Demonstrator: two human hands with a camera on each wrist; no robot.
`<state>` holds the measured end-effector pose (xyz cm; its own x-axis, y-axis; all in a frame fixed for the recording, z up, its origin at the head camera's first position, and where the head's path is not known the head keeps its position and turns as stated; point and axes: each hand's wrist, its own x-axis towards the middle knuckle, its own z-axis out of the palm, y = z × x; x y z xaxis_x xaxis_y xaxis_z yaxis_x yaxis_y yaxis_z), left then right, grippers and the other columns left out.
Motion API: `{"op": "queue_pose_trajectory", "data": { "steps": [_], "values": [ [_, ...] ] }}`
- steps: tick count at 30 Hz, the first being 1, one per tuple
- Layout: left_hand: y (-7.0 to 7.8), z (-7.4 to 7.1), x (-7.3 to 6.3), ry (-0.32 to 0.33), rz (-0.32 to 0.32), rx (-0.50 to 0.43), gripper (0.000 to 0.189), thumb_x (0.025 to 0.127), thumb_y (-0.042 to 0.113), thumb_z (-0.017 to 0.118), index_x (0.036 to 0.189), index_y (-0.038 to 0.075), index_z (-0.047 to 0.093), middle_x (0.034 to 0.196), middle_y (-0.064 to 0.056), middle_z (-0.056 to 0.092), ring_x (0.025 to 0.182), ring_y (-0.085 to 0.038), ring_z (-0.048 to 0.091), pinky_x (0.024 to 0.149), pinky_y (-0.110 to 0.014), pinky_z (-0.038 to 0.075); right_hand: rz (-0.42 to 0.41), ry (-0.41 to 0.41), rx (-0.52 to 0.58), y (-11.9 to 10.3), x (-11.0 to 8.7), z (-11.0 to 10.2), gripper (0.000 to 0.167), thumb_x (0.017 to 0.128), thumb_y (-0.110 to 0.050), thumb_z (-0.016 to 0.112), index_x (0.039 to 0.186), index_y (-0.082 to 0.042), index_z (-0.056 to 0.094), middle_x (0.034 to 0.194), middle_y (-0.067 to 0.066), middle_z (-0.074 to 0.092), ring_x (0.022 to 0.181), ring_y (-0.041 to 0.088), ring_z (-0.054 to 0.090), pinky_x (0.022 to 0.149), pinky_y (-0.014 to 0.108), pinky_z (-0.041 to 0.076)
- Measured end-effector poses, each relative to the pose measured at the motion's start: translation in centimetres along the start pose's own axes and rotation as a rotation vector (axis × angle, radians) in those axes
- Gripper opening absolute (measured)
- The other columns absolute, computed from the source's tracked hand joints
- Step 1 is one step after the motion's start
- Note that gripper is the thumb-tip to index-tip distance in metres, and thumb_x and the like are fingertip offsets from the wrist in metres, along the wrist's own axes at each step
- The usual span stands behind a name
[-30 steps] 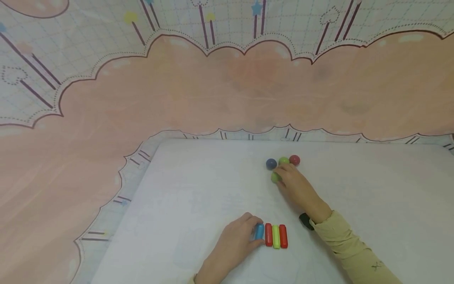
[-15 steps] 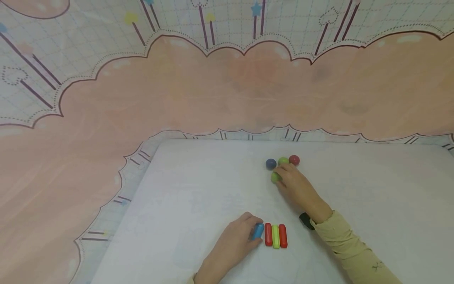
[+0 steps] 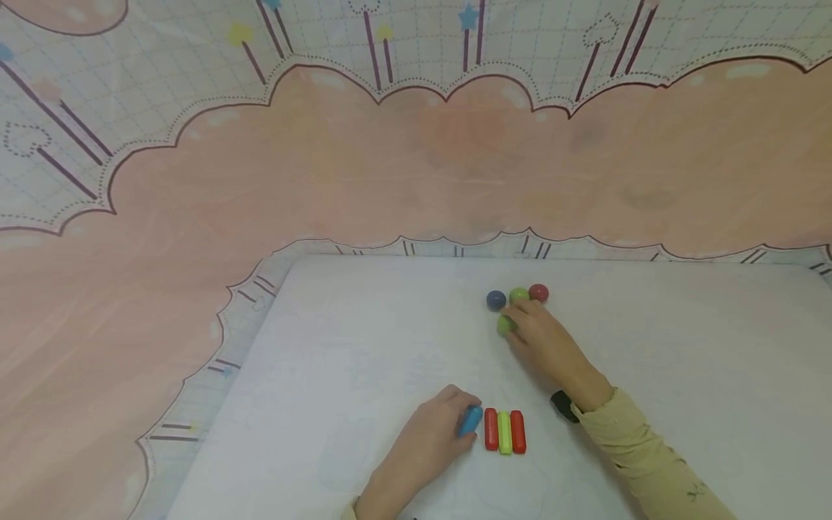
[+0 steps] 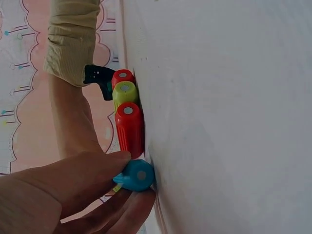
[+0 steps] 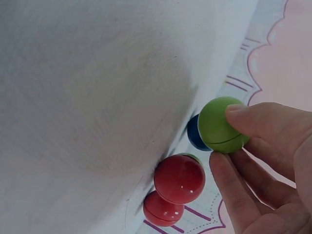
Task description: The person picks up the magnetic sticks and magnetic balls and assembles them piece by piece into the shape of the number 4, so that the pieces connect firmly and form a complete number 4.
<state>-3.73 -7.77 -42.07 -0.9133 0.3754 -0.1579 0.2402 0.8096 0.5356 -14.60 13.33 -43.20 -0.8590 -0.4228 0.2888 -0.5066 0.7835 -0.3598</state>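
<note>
Nearest us, on the white tabletop (image 3: 364, 325), the left hand (image 3: 432, 430) pinches a glossy blue plastic-looking rod (image 3: 470, 421) between thumb and fingers. The rod slants, its far end leaning right; we cannot tell whether it is lifted. Just to its right lie a glossy red rod (image 3: 491, 430), a yellow-green rod (image 3: 505, 433) and a second red rod (image 3: 518, 432), side by side and running near to far. We judge that so narrow a pinch suits a small piece close beside its neighbours.

Farther off and to the right, the right hand (image 3: 542, 343) holds a shiny green ball (image 3: 504, 325) by thumb and fingers, probably because a loose ball could roll. Beyond it sit a dark blue ball (image 3: 496, 300) on the left, another green ball (image 3: 519, 295) and a red ball (image 3: 539, 292) on the right. The right wrist view shows two red balls, so we think the hand hides one from above. Farthest is a pink cloud-printed backdrop (image 3: 416, 173).
</note>
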Motion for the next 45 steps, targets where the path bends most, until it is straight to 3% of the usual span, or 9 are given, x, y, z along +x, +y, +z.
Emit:
{"op": "queue_pose_trajectory", "data": {
  "steps": [12,23,35,45],
  "values": [
    [-0.1,-0.2,0.4,0.003,-0.003,0.008,0.039,0.084,0.015,0.080,0.120,0.015,0.067,0.106,0.001,0.068,0.088,-0.007,0.061,0.085,-0.029,0.057,-0.051,0.040,-0.042,0.2,-0.5,-0.3,0.030,0.083,-0.001,0.077,0.111,0.006,0.066,0.110,0.017,0.062,0.103,0.031,0.058,0.095,0.045,0.053],
    [0.0,-0.3,0.8,0.008,-0.017,0.002,0.038,0.085,0.015,0.078,0.121,0.014,0.066,0.108,0.001,0.070,0.091,-0.009,0.063,0.088,-0.032,0.057,-0.010,0.031,-0.035,-0.1,-1.3,-1.0,0.032,0.084,-0.003,0.077,0.112,0.006,0.067,0.112,0.018,0.062,0.105,0.031,0.059,0.096,0.045,0.053],
    [-0.1,-0.6,1.3,0.060,-0.013,-0.020,0.038,0.086,0.014,0.078,0.121,0.011,0.066,0.100,0.001,0.070,0.082,-0.008,0.061,0.081,-0.026,0.057,0.033,0.016,-0.029,-0.3,-2.1,-1.5,0.035,0.083,-0.005,0.079,0.114,0.004,0.068,0.114,0.019,0.063,0.109,0.033,0.059,0.096,0.047,0.053],
    [-0.3,-0.7,1.9,0.075,-0.002,-0.014,0.033,0.089,0.017,0.074,0.121,0.011,0.067,0.102,0.001,0.071,0.087,-0.009,0.064,0.082,-0.027,0.056,0.009,0.048,-0.009,-0.2,-2.8,-1.7,0.033,0.081,-0.002,0.079,0.112,0.005,0.067,0.111,0.018,0.064,0.104,0.031,0.059,0.093,0.045,0.055]
  ]
}}
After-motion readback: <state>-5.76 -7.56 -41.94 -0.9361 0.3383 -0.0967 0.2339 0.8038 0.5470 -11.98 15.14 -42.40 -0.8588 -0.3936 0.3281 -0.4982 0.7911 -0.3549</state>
